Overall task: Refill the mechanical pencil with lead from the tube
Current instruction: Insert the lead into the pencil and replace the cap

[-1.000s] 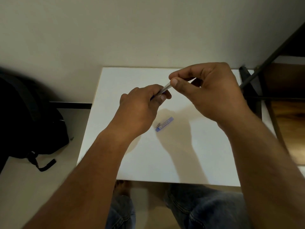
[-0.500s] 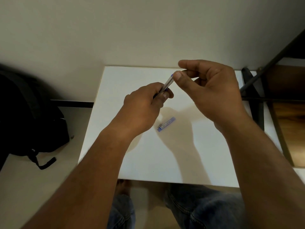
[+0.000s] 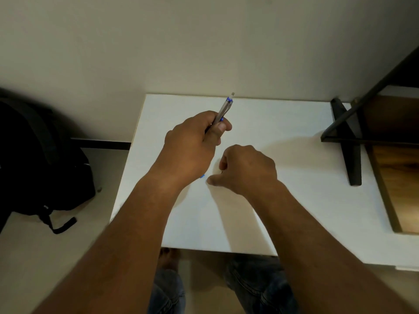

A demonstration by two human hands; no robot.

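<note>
My left hand (image 3: 192, 146) grips a silver mechanical pencil (image 3: 224, 109) with blue trim, held above the white table (image 3: 294, 200). Its top end, with a pale tip, points up and away toward the wall; the writing end is hidden in my fist. My right hand (image 3: 244, 168) is low over the table's middle with curled fingers and the thumb reaching left. It covers the blue lead tube (image 3: 202, 176); only a small blue end shows between my two hands. Whether the fingers grip the tube is hidden.
A black backpack (image 3: 43, 159) lies on the floor to the left. Black metal legs (image 3: 347, 141) and a wooden shelf (image 3: 394, 159) stand at the table's right. The wall runs just behind the table. My knees in jeans (image 3: 256, 286) are under the front edge.
My right hand left the pencil's top end and dropped onto the table over the lead tube. My left hand still holds the pencil, now tilted more upright.
</note>
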